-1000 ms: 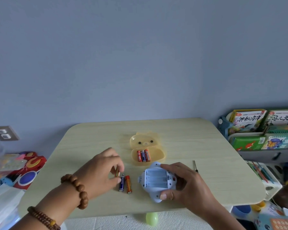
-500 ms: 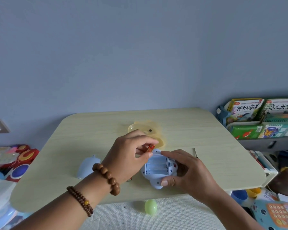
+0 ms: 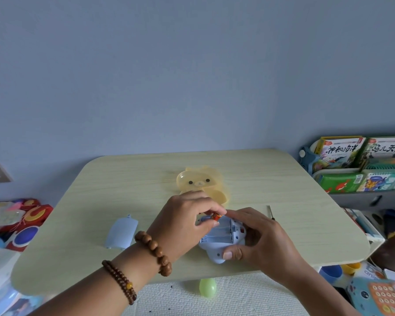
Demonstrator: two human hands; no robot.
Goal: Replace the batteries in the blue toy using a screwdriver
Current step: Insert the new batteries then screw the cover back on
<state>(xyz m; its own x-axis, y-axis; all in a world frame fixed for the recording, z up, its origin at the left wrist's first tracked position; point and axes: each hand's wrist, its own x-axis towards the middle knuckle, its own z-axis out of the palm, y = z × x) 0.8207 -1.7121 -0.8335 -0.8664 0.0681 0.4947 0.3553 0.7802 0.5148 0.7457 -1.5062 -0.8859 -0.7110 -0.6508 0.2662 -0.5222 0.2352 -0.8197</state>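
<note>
The pale blue plastic toy (image 3: 217,246) lies open, steadied by the right hand (image 3: 258,238); the left hand (image 3: 183,221) pinches a red battery (image 3: 216,217) at its empty bay; cover (image 3: 121,231) unreplaced.

Left hand (image 3: 183,216) fingers pinched; right hand (image 3: 260,236) curled, palm down

Two bare forearms, no sleeves in view. The left arm wears two bracelets: a chunky strand of large brown wooden beads (image 3: 154,252) at the wrist just behind the left hand (image 3: 183,221), and behind that strand a doubled string of small dark beads (image 3: 119,281) carrying one amber bead. The right hand (image 3: 263,237) and wrist are unadorned, nails short and unpainted.
</note>
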